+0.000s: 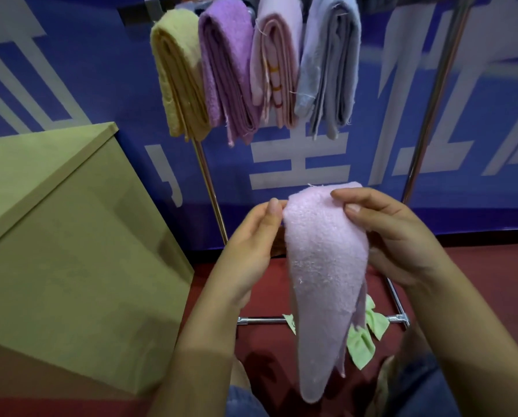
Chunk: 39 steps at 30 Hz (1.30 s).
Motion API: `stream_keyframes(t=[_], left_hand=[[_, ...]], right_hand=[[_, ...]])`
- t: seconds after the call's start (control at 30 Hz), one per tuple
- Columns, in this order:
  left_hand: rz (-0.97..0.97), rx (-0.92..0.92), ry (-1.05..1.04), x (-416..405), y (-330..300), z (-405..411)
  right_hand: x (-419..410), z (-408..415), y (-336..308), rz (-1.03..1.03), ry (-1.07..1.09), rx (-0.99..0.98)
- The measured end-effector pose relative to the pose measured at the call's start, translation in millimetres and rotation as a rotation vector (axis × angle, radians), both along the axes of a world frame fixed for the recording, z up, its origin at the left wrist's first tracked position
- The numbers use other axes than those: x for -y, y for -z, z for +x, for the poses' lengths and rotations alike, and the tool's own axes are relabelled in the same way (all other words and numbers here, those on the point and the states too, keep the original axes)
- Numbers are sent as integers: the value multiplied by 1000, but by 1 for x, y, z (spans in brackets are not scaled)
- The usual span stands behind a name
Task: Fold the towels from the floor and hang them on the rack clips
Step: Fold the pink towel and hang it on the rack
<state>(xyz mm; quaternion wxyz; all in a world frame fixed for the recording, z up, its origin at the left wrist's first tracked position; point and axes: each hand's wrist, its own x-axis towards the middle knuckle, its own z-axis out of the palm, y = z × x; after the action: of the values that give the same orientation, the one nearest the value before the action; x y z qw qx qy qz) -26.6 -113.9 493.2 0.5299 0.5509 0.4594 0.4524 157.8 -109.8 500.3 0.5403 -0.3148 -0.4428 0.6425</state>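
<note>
Held up between both hands, near and centre: a pale pink towel, already doubled over so that the fold runs along the top and the loose end tapers down toward the floor, presumably so gravity keeps the layers aligned. Left hand at the left top corner, grip pinching the edge between thumb and fingertips; right hand at the right top corner, fingers curled over the fold with thumb in front, also pinching the cloth. Kept high and level, likely to present the folded top to the rack clips. Farther off, hanging side by side from the rack: a yellow towel, a purple towel, a pink towel and a grey-blue towel, all folded narrow; clips themselves hidden at the top edge. Down on the red floor, behind the held towel, beside the rack's base bar: a light green towel, crumpled, not yet folded. At left, a tan box.
</note>
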Motion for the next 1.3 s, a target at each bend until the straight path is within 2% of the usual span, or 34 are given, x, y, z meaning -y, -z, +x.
stream_keyframes(t=[0.1, 0.37, 0.53, 0.7, 0.97, 1.07, 1.13, 1.3], left_hand=[[-74, 80, 52, 3, -3, 5], [-70, 167, -178, -2, -12, 18], [-20, 194, -189, -5, -14, 18], [70, 252, -296, -10, -13, 17], [-3, 238, -205, -15, -8, 8], [32, 360, -94, -10, -7, 1], [70, 353, -31, -5, -8, -3], [172, 302, -41, 4, -18, -6]], right_hand=[[2, -1, -1, 25, -22, 53], [11, -1, -9, 76, -76, 149], [13, 0, -12, 70, -71, 145], [16, -4, -10, 52, -100, 158], [9, -10, -12, -70, -43, -91], [3, -21, -15, -68, -50, -215], [-1, -25, -18, -64, -94, -288], [-4, -18, -22, -10, -109, -326]])
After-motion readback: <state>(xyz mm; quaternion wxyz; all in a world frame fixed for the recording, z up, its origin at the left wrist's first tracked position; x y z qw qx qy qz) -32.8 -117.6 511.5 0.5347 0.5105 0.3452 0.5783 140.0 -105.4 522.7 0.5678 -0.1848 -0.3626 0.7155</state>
